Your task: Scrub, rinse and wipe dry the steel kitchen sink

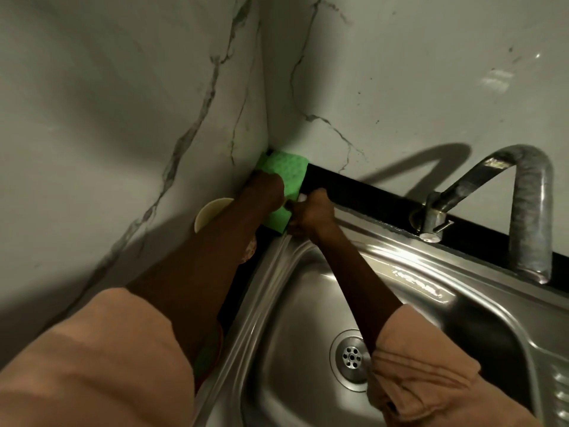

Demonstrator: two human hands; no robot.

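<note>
A round drain strainer [352,356] lay in the steel sink basin [295,303]; at eleven o'clock, a green textured cloth [286,177] was gripped by left hand [267,188] and right hand [311,215], beside a cream paper cup [209,212].

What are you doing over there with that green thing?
A person is cleaning a steel sink. Both hands are at its far left corner: the left hand and the right hand both hold a green cloth against the corner where the marble walls meet. The tap shows no running water, and a cup sits beside the left arm.
</note>
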